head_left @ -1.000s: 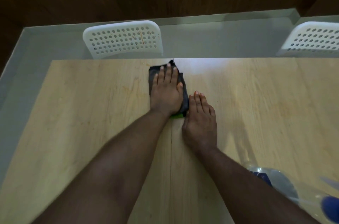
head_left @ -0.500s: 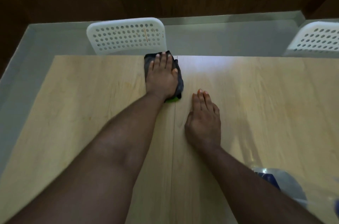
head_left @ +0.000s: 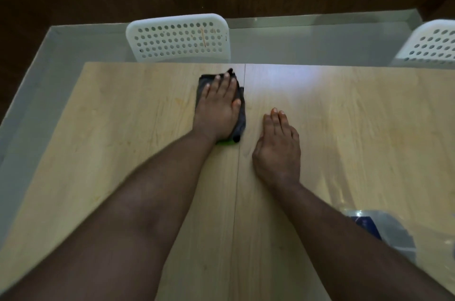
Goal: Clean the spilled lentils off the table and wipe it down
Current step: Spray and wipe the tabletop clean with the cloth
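Note:
A dark grey cloth (head_left: 241, 118) with a green edge lies on the light wooden table (head_left: 123, 128), near its far edge at the centre seam. My left hand (head_left: 218, 106) presses flat on the cloth, fingers straight and covering most of it. To the right of the cloth, my right hand (head_left: 278, 145) rests palm down on the bare table, fingers together, a short gap away. I see no lentils on the table.
Two white perforated chairs stand behind the far edge, one at the centre (head_left: 178, 38) and one at the right (head_left: 433, 44). A clear plastic container with a dark blue label (head_left: 379, 229) sits at the near right. Grey floor lies to the left.
My left hand pushed the cloth away from me toward the far edge and a little left. The right hand stayed put on the table, so the gap between them widened.

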